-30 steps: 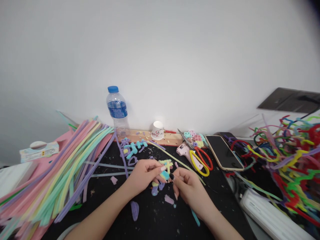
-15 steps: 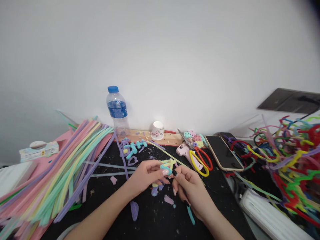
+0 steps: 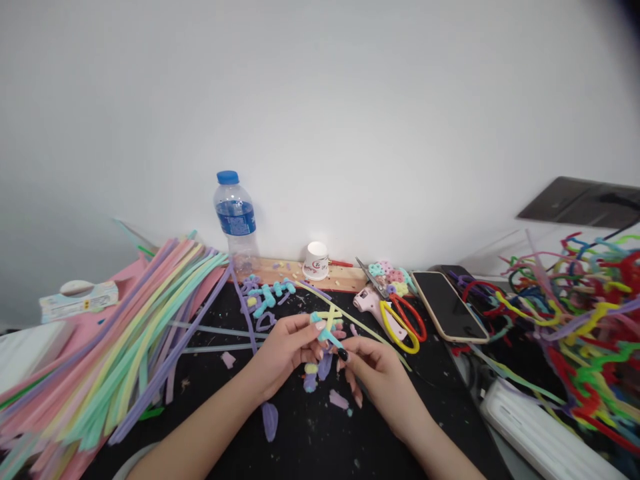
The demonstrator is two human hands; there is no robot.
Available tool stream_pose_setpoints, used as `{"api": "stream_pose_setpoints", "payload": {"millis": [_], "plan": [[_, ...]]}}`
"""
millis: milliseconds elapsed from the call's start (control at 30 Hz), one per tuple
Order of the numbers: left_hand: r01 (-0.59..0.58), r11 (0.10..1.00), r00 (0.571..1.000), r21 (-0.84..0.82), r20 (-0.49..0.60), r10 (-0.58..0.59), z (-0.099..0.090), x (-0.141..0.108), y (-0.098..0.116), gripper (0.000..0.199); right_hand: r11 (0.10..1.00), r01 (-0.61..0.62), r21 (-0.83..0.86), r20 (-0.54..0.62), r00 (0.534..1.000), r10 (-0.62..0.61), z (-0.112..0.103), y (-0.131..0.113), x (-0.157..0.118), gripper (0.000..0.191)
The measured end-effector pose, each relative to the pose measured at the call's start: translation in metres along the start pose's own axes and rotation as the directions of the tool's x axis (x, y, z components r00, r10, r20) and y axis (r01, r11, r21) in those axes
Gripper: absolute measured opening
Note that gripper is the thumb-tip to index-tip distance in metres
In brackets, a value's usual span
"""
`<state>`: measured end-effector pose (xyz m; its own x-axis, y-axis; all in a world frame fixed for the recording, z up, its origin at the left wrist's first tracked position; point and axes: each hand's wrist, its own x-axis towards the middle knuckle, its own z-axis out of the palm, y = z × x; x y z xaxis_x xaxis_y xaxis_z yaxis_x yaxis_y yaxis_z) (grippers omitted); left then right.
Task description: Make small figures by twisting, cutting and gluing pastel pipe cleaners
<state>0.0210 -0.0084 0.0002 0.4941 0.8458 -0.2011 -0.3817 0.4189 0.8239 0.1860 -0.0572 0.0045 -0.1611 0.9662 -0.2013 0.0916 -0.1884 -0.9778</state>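
Note:
My left hand [image 3: 280, 353] pinches a small yellow and light-blue pipe cleaner piece [image 3: 330, 323] between thumb and fingers, above the black table. A blue strand of that piece runs down to the right, where the thumb and index finger of my right hand [image 3: 383, 377] close on its end. The right hand's other fingers hang loosely curled. Beneath the hands lie a purple and yellow fuzzy piece [image 3: 311, 379] and a lilac scrap [image 3: 339, 399]. A longer purple fuzzy piece [image 3: 270, 421] rests beside my left forearm.
Straight pastel pipe cleaners [image 3: 150, 333] are heaped at left. Along the back stand a water bottle [image 3: 237, 217] and a paper cup [image 3: 316, 261]. Scissors [image 3: 400, 327] overlap a pink glue gun [image 3: 369, 303], near a phone [image 3: 449, 307]. Tangled pipe cleaners [image 3: 595, 333] and a white power strip [image 3: 543, 433] lie right.
The blue strand that hung below my right hand no longer shows there; a blue strand now stretches between both hands. The yellow and blue piece has turned and shifted slightly left.

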Motion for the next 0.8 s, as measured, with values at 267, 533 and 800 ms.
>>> {"api": "stream_pose_setpoints", "payload": {"millis": [267, 533, 800], "plan": [[0.119, 0.982, 0.986, -0.147, 0.132, -0.100, -0.005, 0.000, 0.003, 0.019, 0.781, 0.319, -0.537, -0.111, 0.891, -0.440, -0.007, -0.003, -0.001, 0.013], [0.058, 0.968, 0.971, 0.245, 0.210, -0.111, -0.003, -0.004, 0.000, 0.027, 0.971, 0.178, -0.159, -0.198, 0.958, -0.208, -0.009, -0.010, -0.004, 0.018], [-0.017, 0.901, 0.968, 0.433, 0.232, -0.093, 0.000, -0.004, -0.001, 0.030, 0.985, 0.109, 0.132, -0.258, 0.963, -0.072, -0.011, -0.002, 0.005, 0.033]]}}
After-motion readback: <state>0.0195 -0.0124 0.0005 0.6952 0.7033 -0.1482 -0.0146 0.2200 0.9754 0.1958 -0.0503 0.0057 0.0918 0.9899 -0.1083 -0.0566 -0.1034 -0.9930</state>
